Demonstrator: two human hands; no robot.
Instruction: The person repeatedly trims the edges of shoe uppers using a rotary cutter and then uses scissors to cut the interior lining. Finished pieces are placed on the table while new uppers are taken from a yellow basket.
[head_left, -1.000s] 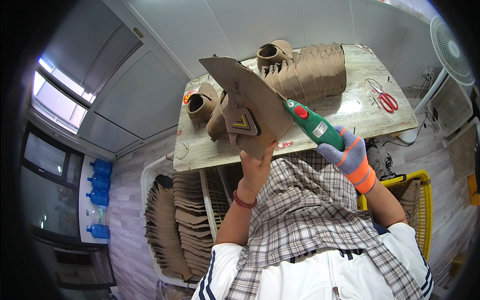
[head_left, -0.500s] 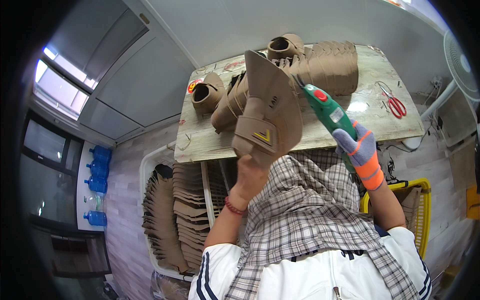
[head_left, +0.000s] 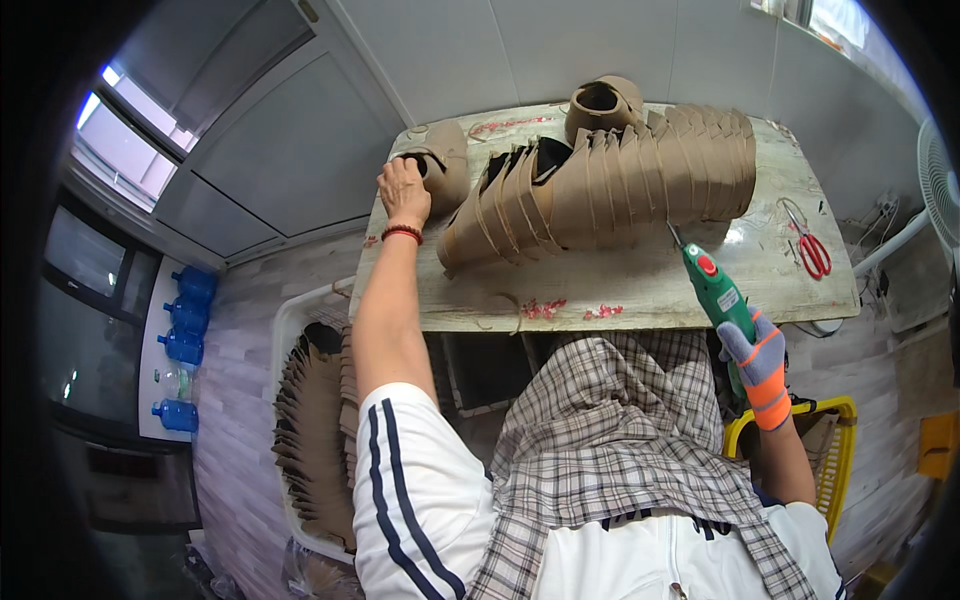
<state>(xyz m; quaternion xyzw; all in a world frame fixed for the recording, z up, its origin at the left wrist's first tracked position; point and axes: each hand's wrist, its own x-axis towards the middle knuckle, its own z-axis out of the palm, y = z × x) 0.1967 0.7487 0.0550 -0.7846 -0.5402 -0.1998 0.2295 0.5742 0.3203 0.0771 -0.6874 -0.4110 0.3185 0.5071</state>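
Observation:
At the table's far left my left hand (head_left: 403,190), bare, has its fingers bent over the rim of a tan shoe upper (head_left: 446,172), near its dark opening. My right hand (head_left: 760,360), in a grey and orange glove, is closed round a green handheld power tool (head_left: 717,289) with a red button. Its thin metal tip points up and left, close to the long row of nested tan shoe uppers (head_left: 640,170) across the table. Another rolled upper (head_left: 603,100) stands behind that row.
Red-handled scissors (head_left: 814,256) lie at the right of the worn table (head_left: 450,305). A white crate (head_left: 290,330) full of stacked uppers stands below left. A yellow basket (head_left: 846,430) is beside my right arm, and a white fan (head_left: 935,185) stands at far right.
My left hand has moved from in front of me to the far left of the table, and the upper it held up is gone from there. The right hand with the tool has shifted slightly right and down.

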